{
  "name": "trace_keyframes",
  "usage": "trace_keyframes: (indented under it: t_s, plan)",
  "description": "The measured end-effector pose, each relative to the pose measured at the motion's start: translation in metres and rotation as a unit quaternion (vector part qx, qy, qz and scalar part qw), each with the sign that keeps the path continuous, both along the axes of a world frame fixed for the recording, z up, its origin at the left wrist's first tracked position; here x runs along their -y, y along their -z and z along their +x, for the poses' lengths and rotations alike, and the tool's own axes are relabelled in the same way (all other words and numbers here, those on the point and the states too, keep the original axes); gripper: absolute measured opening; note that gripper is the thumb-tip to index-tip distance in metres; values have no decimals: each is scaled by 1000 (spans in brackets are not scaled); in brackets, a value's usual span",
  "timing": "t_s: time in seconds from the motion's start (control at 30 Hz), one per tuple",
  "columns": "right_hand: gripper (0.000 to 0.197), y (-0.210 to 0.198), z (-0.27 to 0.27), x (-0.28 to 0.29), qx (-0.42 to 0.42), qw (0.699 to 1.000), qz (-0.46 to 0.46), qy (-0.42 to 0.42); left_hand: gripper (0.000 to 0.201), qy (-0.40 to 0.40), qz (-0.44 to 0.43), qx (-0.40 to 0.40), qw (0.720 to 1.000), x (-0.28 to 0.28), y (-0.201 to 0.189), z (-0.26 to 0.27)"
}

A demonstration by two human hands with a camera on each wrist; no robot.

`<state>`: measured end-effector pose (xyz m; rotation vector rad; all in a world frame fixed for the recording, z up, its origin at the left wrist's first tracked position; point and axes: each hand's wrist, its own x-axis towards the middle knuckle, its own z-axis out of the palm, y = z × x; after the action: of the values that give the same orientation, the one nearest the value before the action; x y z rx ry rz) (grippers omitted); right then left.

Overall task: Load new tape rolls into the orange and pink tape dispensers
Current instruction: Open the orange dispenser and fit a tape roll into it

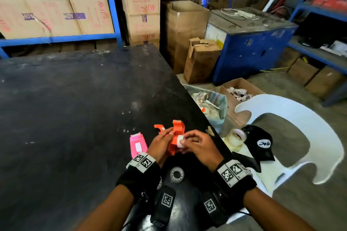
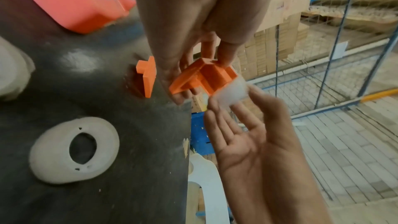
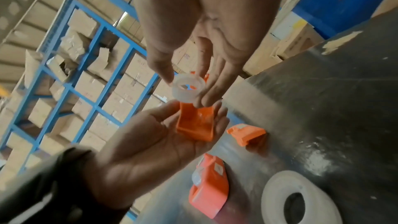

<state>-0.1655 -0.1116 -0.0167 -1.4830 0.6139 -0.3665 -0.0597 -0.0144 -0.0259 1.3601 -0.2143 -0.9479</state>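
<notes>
My left hand (image 1: 165,140) grips the orange dispenser body (image 1: 175,140) just above the black table (image 1: 75,108), near its right edge. In the right wrist view the orange dispenser body (image 3: 194,123) lies between thumb and fingers, open side up. My right hand (image 1: 187,142) pinches a small translucent white ring (image 3: 188,88) against the dispenser's top. A loose orange piece (image 1: 159,127) lies on the table just behind. Left of my hands, the pink dispenser (image 1: 138,145) lies flat. A white tape roll (image 1: 177,174) lies flat between my wrists, and a second roll (image 2: 13,71) shows at the left wrist view's edge.
The table's right edge runs close beside my right hand. Beyond it stands a white plastic chair (image 1: 293,118) with a black cap (image 1: 261,142) and a big clear tape roll (image 1: 236,137). Cardboard boxes (image 1: 201,60) and blue shelving (image 1: 110,5) stand behind.
</notes>
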Motion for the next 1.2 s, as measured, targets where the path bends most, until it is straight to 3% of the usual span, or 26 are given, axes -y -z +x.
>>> trace_keyframes:
  t_s: [0.1,0.13,0.2,0.27,0.3,0.43,0.5,0.57,0.67,0.7,0.73,0.83,1.07,1.2]
  plan:
    - [16,15,-14,17,-101,982,-160,-19,23,-24,19,-1,1000,-11,6,8]
    - [16,22,-20,21,-175,954,-236,-65,18,-28,29,1,999,-17,9,12]
    - [21,34,-30,19,-312,863,-356,-176,17,-29,46,9,998,-30,13,17]
    - [33,40,-34,12,-372,785,-437,-234,26,-33,57,16,998,-42,16,19]
    - [38,40,-34,10,-375,762,-469,-241,27,-36,55,18,998,-47,18,19]
    - [59,36,-23,-4,-305,740,-527,-285,22,-47,38,24,998,-59,22,15]
    - [57,37,-17,-18,-288,735,-520,-327,28,-44,42,25,998,-63,22,12]
    - [46,40,-11,-26,-272,762,-491,-323,32,-39,44,31,998,-67,24,11]
    - [33,35,-2,-22,-183,914,-312,-183,29,-49,30,35,998,-73,20,11]
    - [30,31,2,-20,-138,956,-217,-138,29,-54,24,36,998,-74,18,12]
    - [28,25,5,-19,-96,981,-127,-113,28,-54,20,36,998,-75,16,13]
    - [27,12,12,-18,-32,994,12,-106,25,-42,25,48,998,-73,12,14]
    - [29,3,30,-25,0,987,-2,-158,26,-70,4,10,998,-81,9,24]
    - [28,8,50,-31,-8,987,41,-154,29,-118,-15,-13,993,-87,14,32]
